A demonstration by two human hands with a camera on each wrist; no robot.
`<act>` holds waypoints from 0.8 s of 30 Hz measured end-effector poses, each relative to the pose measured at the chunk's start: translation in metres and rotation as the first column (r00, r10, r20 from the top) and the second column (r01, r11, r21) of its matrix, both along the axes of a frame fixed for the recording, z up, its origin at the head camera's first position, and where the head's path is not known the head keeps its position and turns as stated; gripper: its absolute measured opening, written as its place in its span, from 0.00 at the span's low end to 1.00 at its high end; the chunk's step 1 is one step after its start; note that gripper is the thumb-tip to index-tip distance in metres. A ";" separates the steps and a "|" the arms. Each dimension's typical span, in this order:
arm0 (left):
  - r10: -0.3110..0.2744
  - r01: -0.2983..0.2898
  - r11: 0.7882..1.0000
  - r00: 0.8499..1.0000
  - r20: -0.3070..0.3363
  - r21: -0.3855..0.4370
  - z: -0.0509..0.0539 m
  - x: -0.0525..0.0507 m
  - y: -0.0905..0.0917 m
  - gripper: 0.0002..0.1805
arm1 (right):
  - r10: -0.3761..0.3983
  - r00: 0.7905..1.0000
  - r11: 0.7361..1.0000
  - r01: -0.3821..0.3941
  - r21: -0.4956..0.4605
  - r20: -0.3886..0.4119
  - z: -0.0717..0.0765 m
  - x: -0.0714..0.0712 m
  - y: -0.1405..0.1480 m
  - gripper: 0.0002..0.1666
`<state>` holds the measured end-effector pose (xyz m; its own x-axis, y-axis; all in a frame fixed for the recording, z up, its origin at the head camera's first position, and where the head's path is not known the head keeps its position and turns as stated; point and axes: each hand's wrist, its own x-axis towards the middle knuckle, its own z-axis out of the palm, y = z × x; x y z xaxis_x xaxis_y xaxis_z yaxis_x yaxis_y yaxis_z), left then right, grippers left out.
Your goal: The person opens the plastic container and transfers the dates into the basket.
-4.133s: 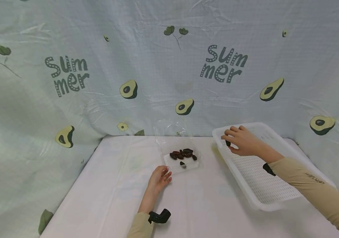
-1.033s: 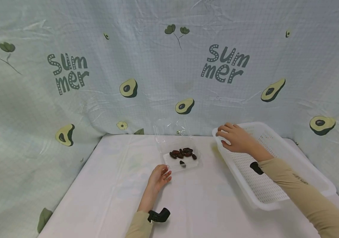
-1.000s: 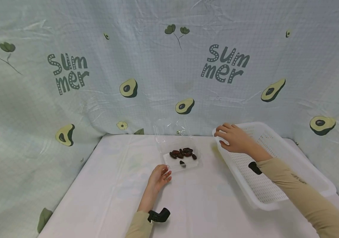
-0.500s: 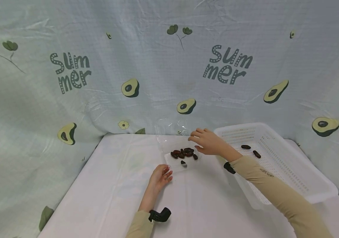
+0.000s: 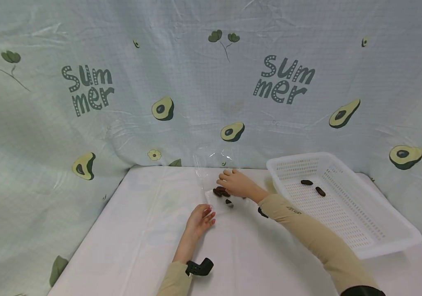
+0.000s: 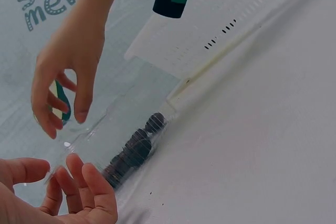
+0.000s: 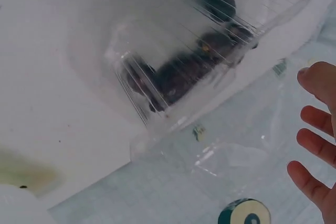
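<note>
A clear plastic clamshell box stands with its lid raised on the white-covered table. Several dark brown dates lie inside; some are hidden by the right hand in the head view. My left hand is at the box's front left corner, thumb and fingertips pinching its edge. Above the box hovers my right hand, fingers loosely bent and apart, with nothing between them. In the right wrist view, the dates show through the box wall, clear of the right fingers.
A white perforated plastic basket stands at the right of the table. Two dates lie in it, one date near the far end and another date closer. Behind the table hangs a printed curtain.
My right hand, which held a date at the basket's edge, has let it go and moved left over the box. Two dates in the basket are now uncovered. My left hand stays put.
</note>
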<state>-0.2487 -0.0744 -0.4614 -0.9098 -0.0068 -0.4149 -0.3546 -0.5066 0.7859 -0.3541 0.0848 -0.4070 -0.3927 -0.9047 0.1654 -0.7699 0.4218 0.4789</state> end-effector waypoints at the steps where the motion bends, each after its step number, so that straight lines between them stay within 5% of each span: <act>1: -0.001 0.001 1.000 1.000 -0.003 0.001 0.000 0.000 0.000 0.03 | -0.007 1.000 1.000 0.007 0.007 0.005 -0.004 -0.002 -0.002 0.17; 8: -0.005 0.005 1.000 1.000 -0.007 -0.004 -0.001 0.000 -0.001 0.02 | -0.031 1.000 1.000 0.031 0.006 0.004 -0.027 -0.013 -0.012 0.19; 24: 0.001 -0.001 1.000 1.000 -0.007 -0.003 -0.002 0.000 0.000 0.02 | -0.120 0.991 0.989 0.115 0.096 0.057 -0.048 -0.016 -0.025 0.21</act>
<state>-0.2491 -0.0739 -0.4634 -0.9126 -0.0089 -0.4087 -0.3488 -0.5043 0.7899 -0.3703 0.0601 -0.4547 -0.5042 -0.8618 0.0555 -0.7471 0.4676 0.4724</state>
